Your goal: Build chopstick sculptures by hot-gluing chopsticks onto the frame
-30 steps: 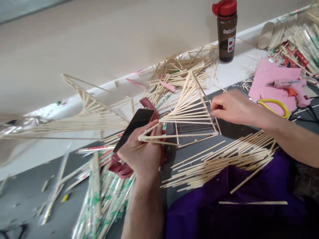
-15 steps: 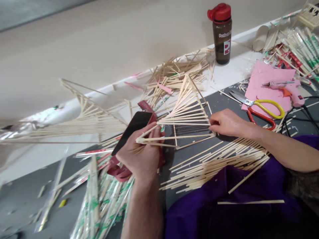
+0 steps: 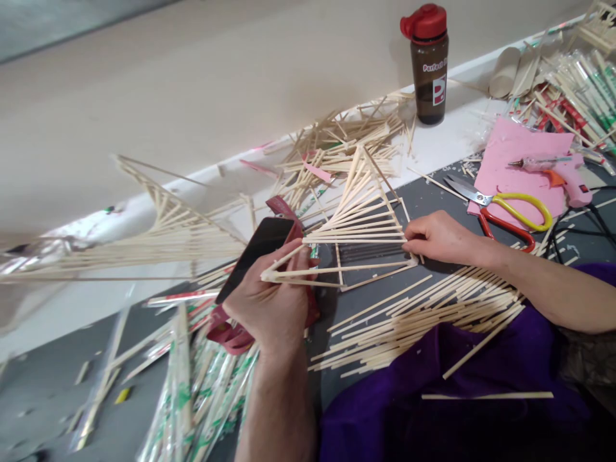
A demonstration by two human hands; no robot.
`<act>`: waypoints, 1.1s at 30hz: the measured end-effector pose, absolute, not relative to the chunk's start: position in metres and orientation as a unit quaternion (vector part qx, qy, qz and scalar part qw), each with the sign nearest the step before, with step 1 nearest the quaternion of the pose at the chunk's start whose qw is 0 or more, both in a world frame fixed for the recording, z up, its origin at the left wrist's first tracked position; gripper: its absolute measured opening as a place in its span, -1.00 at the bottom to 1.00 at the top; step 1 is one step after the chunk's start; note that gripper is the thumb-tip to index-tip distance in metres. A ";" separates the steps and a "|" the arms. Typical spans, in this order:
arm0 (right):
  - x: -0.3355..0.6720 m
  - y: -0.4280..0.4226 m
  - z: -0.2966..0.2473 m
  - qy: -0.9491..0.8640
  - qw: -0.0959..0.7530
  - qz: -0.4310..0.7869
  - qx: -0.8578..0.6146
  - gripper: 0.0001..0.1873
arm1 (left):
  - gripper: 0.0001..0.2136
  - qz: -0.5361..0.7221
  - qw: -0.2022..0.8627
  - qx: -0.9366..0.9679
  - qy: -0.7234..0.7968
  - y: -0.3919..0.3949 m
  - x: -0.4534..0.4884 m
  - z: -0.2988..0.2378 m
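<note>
A fan-shaped frame of glued wooden sticks (image 3: 362,221) is held between both hands over the grey table (image 3: 43,391). My left hand (image 3: 269,305) is closed round its pointed left corner. My right hand (image 3: 440,237) pinches the frame's right edge with closed fingers. Behind the left hand a dark phone in a red case (image 3: 257,253) leans. Loose wooden sticks (image 3: 423,311) lie in a row below the frame, partly on purple cloth (image 3: 457,391).
A larger stick structure (image 3: 158,234) stretches to the left. Wrapped chopsticks (image 3: 202,385) lie at the lower left, more at the top right. A brown bottle with a red lid (image 3: 430,61) stands on the white ledge. Scissors (image 3: 505,208) and a pink glue gun (image 3: 561,173) rest on pink paper.
My right hand slid down the frame's right edge toward its lower corner. The scissors it half covered now show fully. My left hand kept its hold on the frame.
</note>
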State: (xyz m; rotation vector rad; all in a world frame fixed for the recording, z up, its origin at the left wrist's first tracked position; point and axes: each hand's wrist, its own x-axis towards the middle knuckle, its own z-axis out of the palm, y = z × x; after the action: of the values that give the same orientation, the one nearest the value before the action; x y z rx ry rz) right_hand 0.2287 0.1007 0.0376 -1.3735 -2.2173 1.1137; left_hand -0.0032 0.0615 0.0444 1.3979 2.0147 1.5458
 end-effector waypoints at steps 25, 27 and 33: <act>0.229 0.101 0.024 -0.716 0.236 0.469 -0.460 -0.84 | -0.77 0.526 0.128 0.476 0.692 0.062 -0.009 0.039; 0.229 0.101 0.023 -0.715 0.236 0.472 -0.458 -0.82 | -0.80 0.528 0.128 0.471 0.695 0.062 -0.007 0.041; 0.229 0.101 0.026 -0.739 0.212 0.458 -0.446 -0.77 | -0.78 0.516 0.129 0.464 0.709 0.061 -0.004 0.044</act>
State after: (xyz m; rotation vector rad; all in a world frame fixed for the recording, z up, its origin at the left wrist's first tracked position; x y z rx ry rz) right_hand 0.2287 0.1013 0.0256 -1.2383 -2.0532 1.2714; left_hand -0.0041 0.0606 0.0442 1.3478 2.0600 1.5010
